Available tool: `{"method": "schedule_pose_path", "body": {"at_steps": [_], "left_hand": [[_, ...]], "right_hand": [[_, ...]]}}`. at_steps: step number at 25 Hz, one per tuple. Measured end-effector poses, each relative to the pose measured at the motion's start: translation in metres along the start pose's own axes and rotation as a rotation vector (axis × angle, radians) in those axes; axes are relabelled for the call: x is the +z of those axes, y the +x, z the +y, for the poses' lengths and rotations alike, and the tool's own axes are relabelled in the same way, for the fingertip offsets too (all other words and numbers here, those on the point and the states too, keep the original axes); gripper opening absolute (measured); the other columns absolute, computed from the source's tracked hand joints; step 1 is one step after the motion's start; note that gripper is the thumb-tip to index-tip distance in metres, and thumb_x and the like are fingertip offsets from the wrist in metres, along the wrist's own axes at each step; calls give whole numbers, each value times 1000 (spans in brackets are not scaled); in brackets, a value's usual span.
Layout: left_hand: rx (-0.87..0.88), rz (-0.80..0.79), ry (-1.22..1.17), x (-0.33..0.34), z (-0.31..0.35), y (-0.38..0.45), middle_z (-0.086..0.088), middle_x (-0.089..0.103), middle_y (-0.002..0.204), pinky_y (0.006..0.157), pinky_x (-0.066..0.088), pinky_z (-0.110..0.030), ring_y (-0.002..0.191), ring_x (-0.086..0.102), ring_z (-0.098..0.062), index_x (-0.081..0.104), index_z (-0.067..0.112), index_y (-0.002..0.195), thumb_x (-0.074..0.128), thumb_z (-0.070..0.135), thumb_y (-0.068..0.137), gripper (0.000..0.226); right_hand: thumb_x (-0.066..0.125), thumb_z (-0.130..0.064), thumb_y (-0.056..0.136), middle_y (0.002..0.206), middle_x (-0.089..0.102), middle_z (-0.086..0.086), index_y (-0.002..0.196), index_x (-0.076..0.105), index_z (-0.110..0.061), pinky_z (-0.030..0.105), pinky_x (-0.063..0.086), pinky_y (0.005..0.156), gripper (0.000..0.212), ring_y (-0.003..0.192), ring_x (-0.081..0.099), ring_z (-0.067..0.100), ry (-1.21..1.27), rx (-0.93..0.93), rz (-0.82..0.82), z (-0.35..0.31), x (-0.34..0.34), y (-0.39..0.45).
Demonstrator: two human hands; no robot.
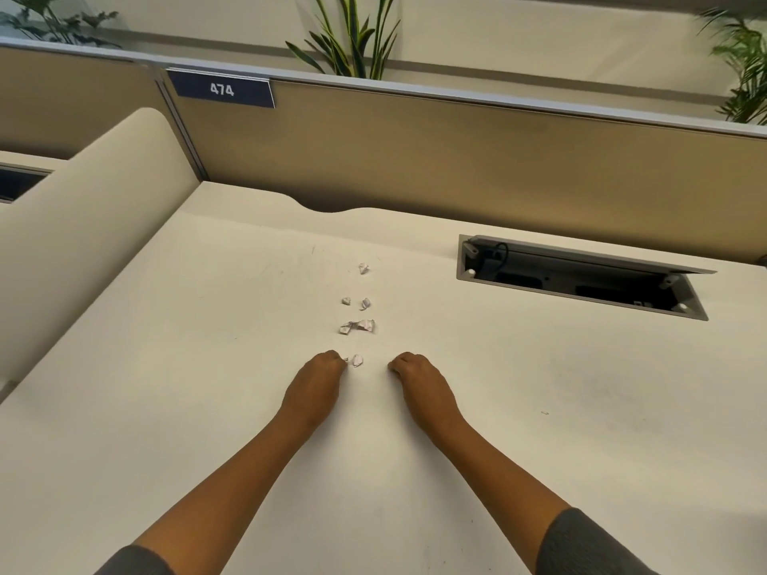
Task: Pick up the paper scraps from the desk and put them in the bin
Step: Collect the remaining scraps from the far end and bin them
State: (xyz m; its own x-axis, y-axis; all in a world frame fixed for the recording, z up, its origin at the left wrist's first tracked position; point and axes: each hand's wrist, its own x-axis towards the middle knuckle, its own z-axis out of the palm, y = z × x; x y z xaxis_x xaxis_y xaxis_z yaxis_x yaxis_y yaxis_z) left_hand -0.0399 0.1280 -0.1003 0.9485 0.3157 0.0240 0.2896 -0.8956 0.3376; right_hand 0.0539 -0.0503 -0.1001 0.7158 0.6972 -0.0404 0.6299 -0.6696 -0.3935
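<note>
A: Scraps, small crumpled white paper ones (357, 325), are lying in a loose line running straight away from the person on the pale cream desk (166, 388).

B: Which hand is sitting closer?

A: The left hand (319, 377); the nearest scrap (357, 360) is lying just beside its curled fingertips, maybe touching. The right hand (417, 377) is resting well apart, fingers curled, holding nothing visible.

B: And the bin?

A: Nowhere in view.
</note>
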Motion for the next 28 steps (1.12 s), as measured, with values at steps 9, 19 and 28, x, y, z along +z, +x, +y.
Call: {"method": "schedule_pose_path", "body": {"at_steps": [9, 19, 28], "left_hand": [[-791, 80, -1752, -23, 25, -7, -13, 72, 83, 68, 59, -22, 76, 70, -21, 64, -4, 89, 62, -8, 86, 6], [-899, -79, -2131, -22, 52, 4, -17, 66, 86, 74, 45, -27, 80, 60, -24, 61, -3, 97, 39, 20, 96, 32], [-973, 89, -2004, -20, 27, 2, -3, 43, 70, 53, 28, -22, 58, 38, -13, 57, 2, 97, 45, 1, 97, 11]], "right_hand": [[62, -8, 90, 90, 71, 2, 92, 72, -10, 20, 47, 70, 10, 74, 61, 11, 532, 306, 26, -5, -23, -6], [67, -12, 87, 91, 76, -5, 91, 74, -23, 12, 53, 75, 14, 84, 70, 4, 855, 108, -53, -71, -51, -1], [53, -2, 92, 127, 61, 6, 121, 61, -10, 29, 44, 99, 31, 113, 58, 19, 505, 145, -5, -33, -30, 53]]}}
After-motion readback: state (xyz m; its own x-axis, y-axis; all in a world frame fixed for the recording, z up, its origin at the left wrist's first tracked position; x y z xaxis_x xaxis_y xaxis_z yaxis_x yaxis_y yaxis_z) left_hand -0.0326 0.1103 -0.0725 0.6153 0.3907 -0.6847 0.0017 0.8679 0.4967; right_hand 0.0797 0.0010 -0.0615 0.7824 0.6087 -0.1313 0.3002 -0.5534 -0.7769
